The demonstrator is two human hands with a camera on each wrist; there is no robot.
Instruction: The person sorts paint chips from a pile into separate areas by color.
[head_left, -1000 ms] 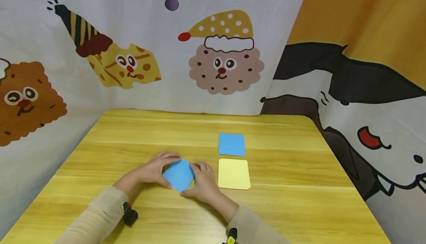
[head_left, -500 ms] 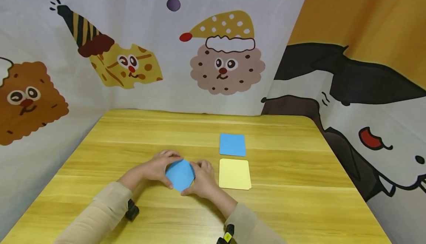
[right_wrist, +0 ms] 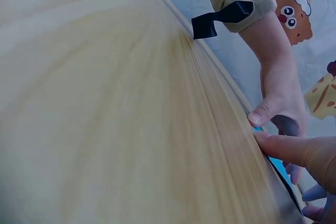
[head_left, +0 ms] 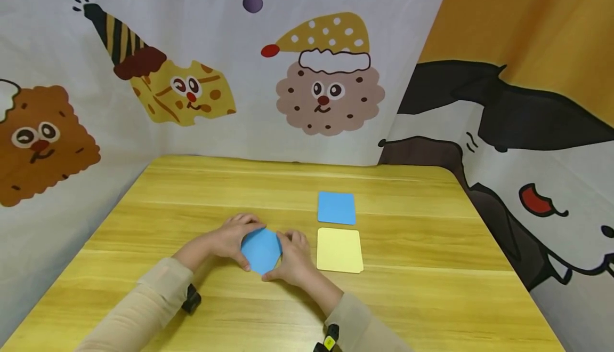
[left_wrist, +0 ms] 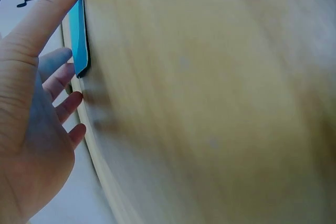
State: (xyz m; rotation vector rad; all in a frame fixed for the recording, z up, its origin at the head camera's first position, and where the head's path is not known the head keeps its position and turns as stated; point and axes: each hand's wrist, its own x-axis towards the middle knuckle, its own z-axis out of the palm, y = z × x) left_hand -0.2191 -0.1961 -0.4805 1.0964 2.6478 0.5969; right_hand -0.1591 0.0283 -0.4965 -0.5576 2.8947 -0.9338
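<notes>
A blue square card point(head_left: 261, 250) lies turned at an angle near the middle of the table, in the head view. My left hand point(head_left: 232, 239) holds its left side, with the thumb at the near edge and the index finger at the far edge. My right hand point(head_left: 293, 261) grips the right side in the same way, thumb nearest me. In the left wrist view the blue card point(left_wrist: 80, 40) shows edge-on, slightly bent, beside the fingers. The right wrist view has the blue card point(right_wrist: 281, 169) mostly hidden behind both hands.
To the right lie a yellow square stack of cards point(head_left: 339, 250) and, behind it, another blue card point(head_left: 337, 208). The wooden table point(head_left: 408, 298) ends at a printed curtain point(head_left: 259, 101) with cartoon figures. A black wrist camera point(head_left: 192, 300) sits under the left sleeve.
The left hand has shifted slightly right, closer to the right hand, and the blue card's left edge has come with it. The right hand and the other cards have barely moved.
</notes>
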